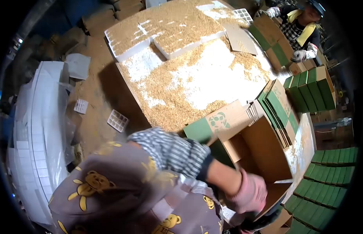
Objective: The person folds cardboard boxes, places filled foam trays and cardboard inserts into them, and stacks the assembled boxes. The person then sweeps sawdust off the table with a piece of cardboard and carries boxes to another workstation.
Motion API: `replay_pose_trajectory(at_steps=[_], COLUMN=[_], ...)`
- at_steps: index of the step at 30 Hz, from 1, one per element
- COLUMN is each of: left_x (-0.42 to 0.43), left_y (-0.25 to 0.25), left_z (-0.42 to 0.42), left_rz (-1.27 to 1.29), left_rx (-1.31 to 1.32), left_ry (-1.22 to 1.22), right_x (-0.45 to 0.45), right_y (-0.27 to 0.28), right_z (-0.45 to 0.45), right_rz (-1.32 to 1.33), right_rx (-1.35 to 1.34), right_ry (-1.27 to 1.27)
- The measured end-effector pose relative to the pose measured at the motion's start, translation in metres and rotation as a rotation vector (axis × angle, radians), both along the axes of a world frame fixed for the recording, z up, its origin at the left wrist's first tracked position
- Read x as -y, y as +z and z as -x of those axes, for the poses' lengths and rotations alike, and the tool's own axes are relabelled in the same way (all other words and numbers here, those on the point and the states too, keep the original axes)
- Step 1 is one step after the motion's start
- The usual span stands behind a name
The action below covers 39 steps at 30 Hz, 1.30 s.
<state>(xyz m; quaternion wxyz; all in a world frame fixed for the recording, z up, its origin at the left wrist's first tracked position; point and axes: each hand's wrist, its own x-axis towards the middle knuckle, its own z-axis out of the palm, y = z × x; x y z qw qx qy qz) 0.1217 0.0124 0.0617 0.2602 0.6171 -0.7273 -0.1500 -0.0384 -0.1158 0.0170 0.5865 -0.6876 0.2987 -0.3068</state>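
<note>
Beside the littered tabletop point(205, 78), an open carton point(267, 150) lies by the left fingers point(261, 198).

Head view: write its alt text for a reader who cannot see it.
A pink-gloved hand at an open cardboard box, beside a table strewn with brown, husk-like bits. Beyond, a gloved co-worker handles a green-and-brown carton; rows of green boxes fill the lower right.
</note>
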Motion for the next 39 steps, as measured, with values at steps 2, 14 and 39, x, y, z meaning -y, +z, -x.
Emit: replay_pose_trajectory(at_steps=[2,14,39], left_x=[0.018,-0.38,-0.346], left_y=[-0.021,-0.296,-0.284], left_z=[0.026,-0.315,-0.215], left_rz=[0.028,-0.524,0.19], left_rx=[0.016,0.061,-1.667], left_ry=[-0.105,1.682,1.19], right_x=[-0.004,0.003,0.033], right_y=[0.014,0.006,-0.013], right_z=[-0.006,-0.053,-0.103], right_rz=[0.115,0.289,0.42], right_rx=[-0.128,-0.97,-0.588], right_ry=[-0.027,0.093,0.396])
